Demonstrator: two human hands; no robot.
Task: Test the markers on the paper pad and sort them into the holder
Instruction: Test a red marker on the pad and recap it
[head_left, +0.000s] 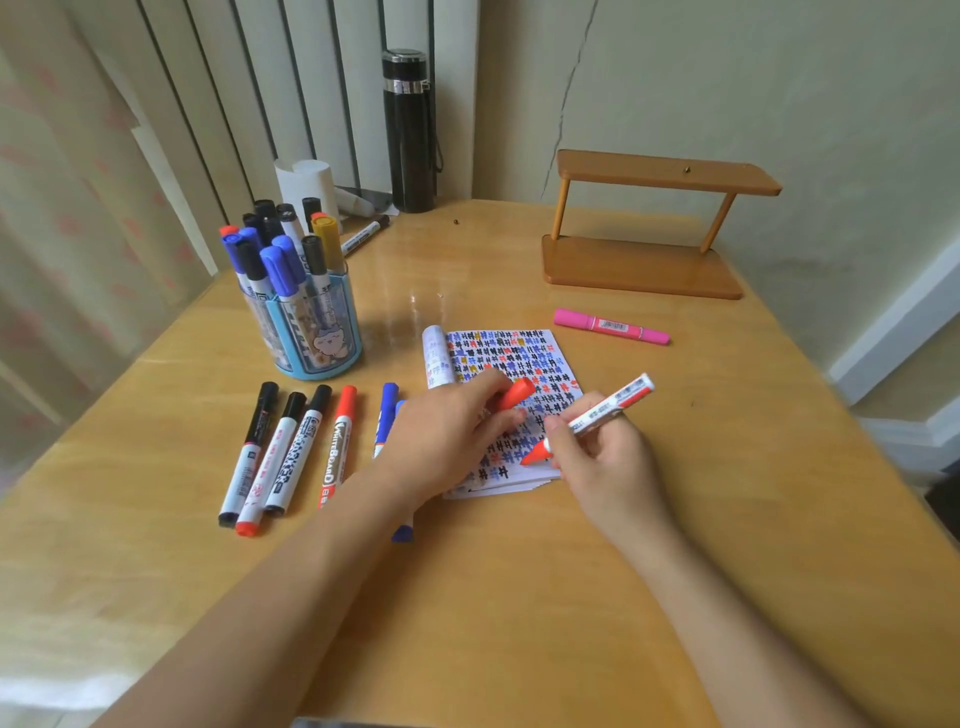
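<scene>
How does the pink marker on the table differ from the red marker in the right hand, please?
The pink marker is pink all over; the red marker has a white barrel and red tip. The pink marker lies flat on the table; the red marker is tilted in the right hand, tip toward the paper pad. The pink marker looks capped; the red marker's cap is in the left hand. Both are markers.

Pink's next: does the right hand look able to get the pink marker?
Probably not yet: the right hand grips a red marker, though the way to the pink marker looks free.
</scene>
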